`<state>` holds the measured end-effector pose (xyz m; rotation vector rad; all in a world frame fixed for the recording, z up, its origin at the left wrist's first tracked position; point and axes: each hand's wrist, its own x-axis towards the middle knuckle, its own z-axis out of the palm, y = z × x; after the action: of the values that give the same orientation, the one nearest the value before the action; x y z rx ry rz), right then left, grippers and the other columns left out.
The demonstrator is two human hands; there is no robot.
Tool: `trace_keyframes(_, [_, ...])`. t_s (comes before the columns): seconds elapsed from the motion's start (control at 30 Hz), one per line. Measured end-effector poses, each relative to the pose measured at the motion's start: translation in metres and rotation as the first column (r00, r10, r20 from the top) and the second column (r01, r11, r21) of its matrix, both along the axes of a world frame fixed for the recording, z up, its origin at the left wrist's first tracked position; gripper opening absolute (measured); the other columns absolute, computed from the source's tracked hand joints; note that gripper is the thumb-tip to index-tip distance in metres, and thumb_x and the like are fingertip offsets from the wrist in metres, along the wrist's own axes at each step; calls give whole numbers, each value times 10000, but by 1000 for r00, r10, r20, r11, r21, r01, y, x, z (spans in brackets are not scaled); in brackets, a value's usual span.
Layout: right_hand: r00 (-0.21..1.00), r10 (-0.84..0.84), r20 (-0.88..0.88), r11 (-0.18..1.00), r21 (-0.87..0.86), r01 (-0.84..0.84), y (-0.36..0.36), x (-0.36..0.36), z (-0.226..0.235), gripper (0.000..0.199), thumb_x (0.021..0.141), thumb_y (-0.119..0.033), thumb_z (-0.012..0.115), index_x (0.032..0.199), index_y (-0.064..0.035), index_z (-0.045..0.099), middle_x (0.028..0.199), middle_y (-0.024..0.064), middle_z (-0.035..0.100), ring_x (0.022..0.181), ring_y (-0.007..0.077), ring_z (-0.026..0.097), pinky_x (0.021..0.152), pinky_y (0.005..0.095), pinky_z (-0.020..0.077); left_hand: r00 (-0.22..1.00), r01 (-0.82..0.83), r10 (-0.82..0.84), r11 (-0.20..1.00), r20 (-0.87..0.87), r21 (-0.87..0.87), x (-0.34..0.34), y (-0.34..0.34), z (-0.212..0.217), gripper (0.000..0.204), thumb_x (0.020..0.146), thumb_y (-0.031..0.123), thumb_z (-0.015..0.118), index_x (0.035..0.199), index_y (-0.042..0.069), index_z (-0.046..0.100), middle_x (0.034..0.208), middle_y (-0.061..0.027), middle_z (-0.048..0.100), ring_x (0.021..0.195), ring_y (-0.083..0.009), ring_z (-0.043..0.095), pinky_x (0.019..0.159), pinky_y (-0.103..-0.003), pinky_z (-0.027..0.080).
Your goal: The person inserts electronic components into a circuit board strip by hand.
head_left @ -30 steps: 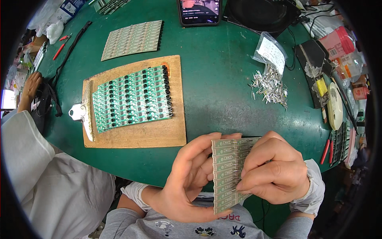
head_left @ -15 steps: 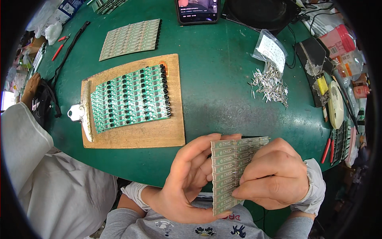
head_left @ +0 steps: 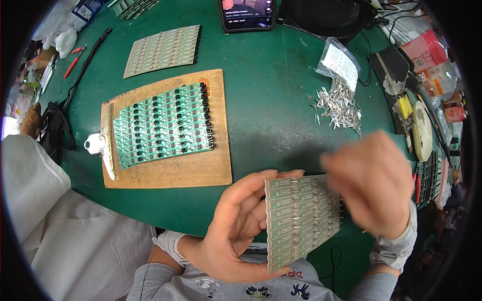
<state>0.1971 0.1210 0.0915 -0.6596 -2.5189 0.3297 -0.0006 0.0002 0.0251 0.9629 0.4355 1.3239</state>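
Observation:
My left hand [head_left: 228, 233] grips a green-grey circuit board panel [head_left: 286, 228] by its edges, thumb below and fingers above. The panel is tilted up, its rows of small printed boards facing me, and several thin metal pins stick out of it. Over the panel's upper right corner is my right hand [head_left: 374, 185], apart from it and smeared by motion. Its fingers are too blurred to tell whether they hold anything. Beyond it lies a loose pile of small silvery metal pins [head_left: 339, 108], beside an open clear plastic bag [head_left: 339, 62] with a white label.
A wooden clipboard [head_left: 168, 175] bears a populated green board panel [head_left: 163, 125]. Behind it lies another panel [head_left: 163, 50]. A phone [head_left: 246, 15] stands at the far edge. Red-handled cutters [head_left: 73, 65] lie far left. At the left a person's grey-white sleeve [head_left: 30, 170] reaches in.
My right hand has lifted off the panel and moved up and right toward the pin pile. The left hand still holds the panel in nearly the same place.

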Motion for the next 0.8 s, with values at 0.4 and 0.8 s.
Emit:
trace_keyframes(0.4, [890,-286,355,938,295,184,31,-26,-18,160,708,-27,736,812,-35,615,781,84,572,758,272,582,632,379,484,1000,19,-19,1000,-21,1,-1,2,2,1130,699,-135,791,1531,60,51,1566,-283,140,1445,-359,294,1113,-451,369])
trace_keyframes(0.8, [937,-111,331,974,221,37,49,-28,-13,163,670,26,706,767,-24,585,711,101,551,717,300,588,631,401,485,1000,27,-27,1000,-2,-14,-1,1,2,1137,697,-148,783,1534,65,43,1569,-286,134,1448,-360,291,1101,-436,382])
